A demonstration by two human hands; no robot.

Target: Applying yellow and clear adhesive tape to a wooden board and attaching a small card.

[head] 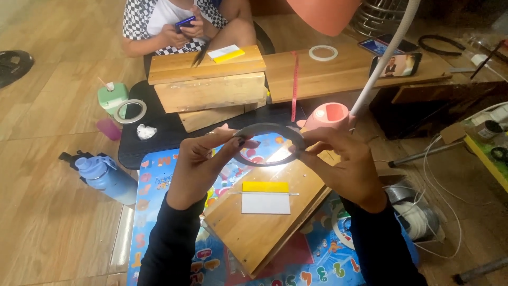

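Status: both hands are raised over the wooden board (248, 233) with a dark ring (270, 128) stretched between them. Left hand (203, 167) pinches the ring's left side between thumb and fingertips; right hand (344, 164) is closed on its right side. The ring is held in the air, clear of the board, roughly level, its opening lit from below.

Progress, as judged: work on the ring looks to be in mid-handling. A yellow strip (265, 186) and a white card (265, 204) lie flat on the board with a thin stick between them, none of them touched.

Surface: the board rests on a colourful printed mat (159, 180) spread on a wood-pattern floor (47, 132). Blue bottle (103, 175) lies left of the mat. Beyond, stacked wooden blocks (209, 79) carry scissors and another yellow-and-white card; a tape roll (130, 111) sits at their left.

Room: a second person sits opposite holding a phone (185, 22). A pink lamp base (328, 115) stands just behind the ring.
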